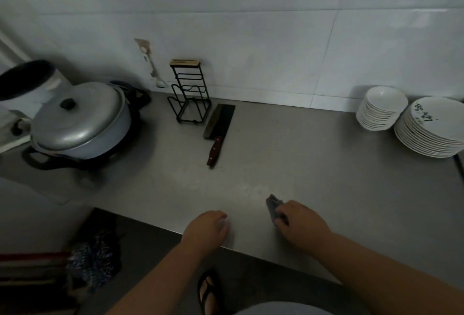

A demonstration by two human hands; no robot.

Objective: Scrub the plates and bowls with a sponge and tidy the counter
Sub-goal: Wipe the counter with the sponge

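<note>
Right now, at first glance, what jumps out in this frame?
A cleaver lies bare in the middle of the counter, its blade toward the black wire rack by the wall. At far right, stacked white bowls sit beside stacked plates, and a lidded metal pot sits at left. Near the front edge, the right hand grips a grey sponge.
</note>
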